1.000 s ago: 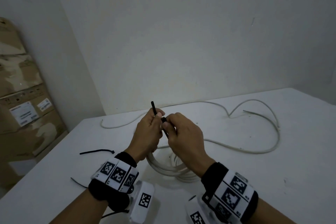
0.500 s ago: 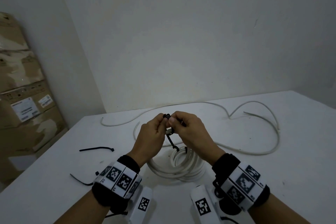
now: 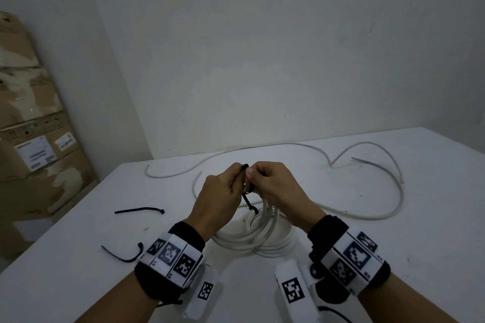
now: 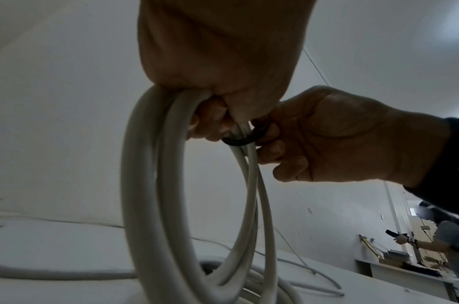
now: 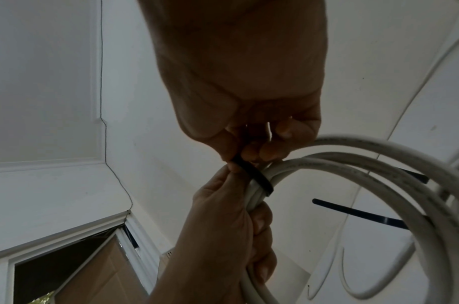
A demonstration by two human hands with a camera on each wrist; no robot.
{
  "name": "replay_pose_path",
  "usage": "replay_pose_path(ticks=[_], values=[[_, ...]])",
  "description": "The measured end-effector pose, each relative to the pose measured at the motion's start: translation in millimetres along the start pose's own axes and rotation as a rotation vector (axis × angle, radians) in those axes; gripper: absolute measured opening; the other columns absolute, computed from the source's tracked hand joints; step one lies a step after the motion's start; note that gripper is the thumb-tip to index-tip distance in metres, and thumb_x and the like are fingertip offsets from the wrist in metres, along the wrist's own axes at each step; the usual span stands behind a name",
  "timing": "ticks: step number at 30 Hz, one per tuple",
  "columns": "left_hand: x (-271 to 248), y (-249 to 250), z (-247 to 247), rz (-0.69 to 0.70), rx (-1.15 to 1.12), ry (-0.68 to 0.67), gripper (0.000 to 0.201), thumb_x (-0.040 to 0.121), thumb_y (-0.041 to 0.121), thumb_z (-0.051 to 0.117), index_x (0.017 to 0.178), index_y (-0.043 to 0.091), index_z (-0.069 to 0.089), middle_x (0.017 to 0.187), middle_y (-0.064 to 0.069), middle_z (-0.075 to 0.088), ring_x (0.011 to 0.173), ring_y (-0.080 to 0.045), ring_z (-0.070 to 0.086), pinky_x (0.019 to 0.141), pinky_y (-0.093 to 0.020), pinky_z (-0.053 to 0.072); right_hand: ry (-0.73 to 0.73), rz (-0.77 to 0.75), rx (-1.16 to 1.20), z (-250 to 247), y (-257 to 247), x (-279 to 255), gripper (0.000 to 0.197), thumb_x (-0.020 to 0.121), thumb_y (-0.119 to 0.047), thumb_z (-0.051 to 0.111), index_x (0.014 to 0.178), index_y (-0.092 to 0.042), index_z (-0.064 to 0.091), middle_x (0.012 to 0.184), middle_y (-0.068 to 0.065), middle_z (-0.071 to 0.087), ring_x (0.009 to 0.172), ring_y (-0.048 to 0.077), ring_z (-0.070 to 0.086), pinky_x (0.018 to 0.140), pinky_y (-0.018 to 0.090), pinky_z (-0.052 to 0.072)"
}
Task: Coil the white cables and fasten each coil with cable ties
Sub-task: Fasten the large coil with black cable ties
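The table (image 3: 393, 257) carries a long white cable (image 3: 378, 215) lying loose and uncoiled along its far side, so that one is not yet begun. Nearer, the coil (image 3: 265, 238) is wound, its top lifted off the table and its bottom resting on it. The left hand (image 3: 217, 196) is clamped round the gathered strands; the right hand (image 3: 275, 186) pinches the black tie (image 5: 257, 176) looped round them. The tie looks closed but perhaps not yet pulled tight. Two spare ties (image 3: 139, 210) lie to the left, unused.
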State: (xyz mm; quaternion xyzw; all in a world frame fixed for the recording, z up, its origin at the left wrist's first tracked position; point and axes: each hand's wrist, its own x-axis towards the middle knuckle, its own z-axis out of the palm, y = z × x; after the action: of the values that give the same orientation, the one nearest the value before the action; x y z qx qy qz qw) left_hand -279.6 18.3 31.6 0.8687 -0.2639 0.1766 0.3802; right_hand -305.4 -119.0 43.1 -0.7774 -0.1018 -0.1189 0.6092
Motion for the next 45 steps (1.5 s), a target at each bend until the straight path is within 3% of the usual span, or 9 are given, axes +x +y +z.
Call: replay_pose_path(ticks=[5,9,13,16,19,26,33,41,45], values=[[1,1,2,0.014,0.041,-0.001,0.025,0.101,0.030,0.040,0.083,0.022,0.055,0.066,-0.004,0.064,0.054,-0.020,0.051,0.053,-0.034,0.040,0.000,0.072,-0.017,-6,-7,-2,0.035,0.093,-0.018,0.052,0.059,-0.012,0.058,0.052,-0.006,0.058,0.046,0.000,0.053,0.058,0.027,0.049],[2,1,1,0.000,0.053,-0.006,0.027,0.101,0.029,0.040,0.079,0.019,0.053,0.065,-0.003,0.064,0.055,-0.021,0.054,0.053,-0.037,0.042,-0.007,0.077,-0.080,-10,-9,-1,0.025,0.092,-0.025,0.056,0.072,-0.009,0.059,0.057,-0.001,0.057,0.050,0.011,0.050,0.045,0.019,0.037],[0,1,0,0.004,0.074,-0.034,0.025,0.101,0.027,0.040,0.078,0.028,0.050,0.060,0.011,0.057,0.051,-0.007,0.050,0.048,-0.021,0.033,-0.019,-0.038,-0.182,-19,-6,2,0.018,0.088,-0.025,0.062,0.105,-0.024,0.056,0.069,-0.004,0.059,0.061,0.010,0.056,0.060,0.026,0.048],[1,0,0,-0.025,0.103,-0.051,0.021,0.100,0.027,0.040,0.098,0.020,0.059,0.062,0.009,0.058,0.050,-0.008,0.051,0.048,-0.020,0.034,-0.101,-0.102,-0.242,-21,-5,5,0.017,0.089,-0.020,0.059,0.100,-0.031,0.067,0.084,-0.007,0.069,0.070,0.016,0.062,0.075,0.034,0.054],[3,2,1,-0.069,0.104,-0.073,0.024,0.100,0.032,0.041,0.091,0.015,0.055,0.067,0.004,0.060,0.056,-0.014,0.054,0.047,-0.018,0.036,-0.069,-0.146,-0.258,-21,0,4,0.017,0.089,-0.018,0.060,0.096,-0.028,0.071,0.088,-0.004,0.072,0.068,0.026,0.062,0.071,0.034,0.054],[2,9,3,-0.064,0.005,-0.103,0.028,0.096,0.040,0.046,0.090,0.016,0.057,0.068,0.006,0.069,0.046,-0.001,0.053,0.047,-0.015,0.036,0.036,-0.082,0.007,-23,9,2,0.012,0.089,-0.012,0.060,0.089,-0.010,0.072,0.076,0.001,0.070,0.063,0.012,0.063,0.058,0.020,0.049],[4,5,8,-0.049,-0.013,-0.092,0.037,0.098,0.028,0.042,0.072,0.005,0.055,0.058,0.001,0.053,0.053,-0.011,0.044,0.052,-0.023,0.035,0.118,-0.160,0.036,-18,19,-3,0.015,0.089,-0.007,0.060,0.087,-0.015,0.072,0.080,0.000,0.072,0.081,0.016,0.068,0.081,0.036,0.057],[5,5,9,0.055,-0.012,-0.129,0.026,0.102,0.020,0.036,0.103,0.036,0.057,0.055,0.007,0.056,0.045,-0.007,0.047,0.047,-0.016,0.034,0.057,-0.240,-0.294,-21,14,-3,0.017,0.091,-0.019,0.059,0.102,-0.020,0.072,0.089,-0.005,0.067,0.068,0.008,0.058,0.068,0.012,0.044],[7,6,9,0.058,-0.001,-0.136,0.023,0.096,0.033,0.035,0.099,0.034,0.058,0.061,0.002,0.063,0.050,-0.013,0.053,0.049,-0.023,0.039,0.010,-0.192,-0.408,-24,12,1,0.026,0.092,-0.025,0.058,0.116,-0.023,0.066,0.093,-0.005,0.051,0.079,0.009,0.053,0.076,0.017,0.043]])
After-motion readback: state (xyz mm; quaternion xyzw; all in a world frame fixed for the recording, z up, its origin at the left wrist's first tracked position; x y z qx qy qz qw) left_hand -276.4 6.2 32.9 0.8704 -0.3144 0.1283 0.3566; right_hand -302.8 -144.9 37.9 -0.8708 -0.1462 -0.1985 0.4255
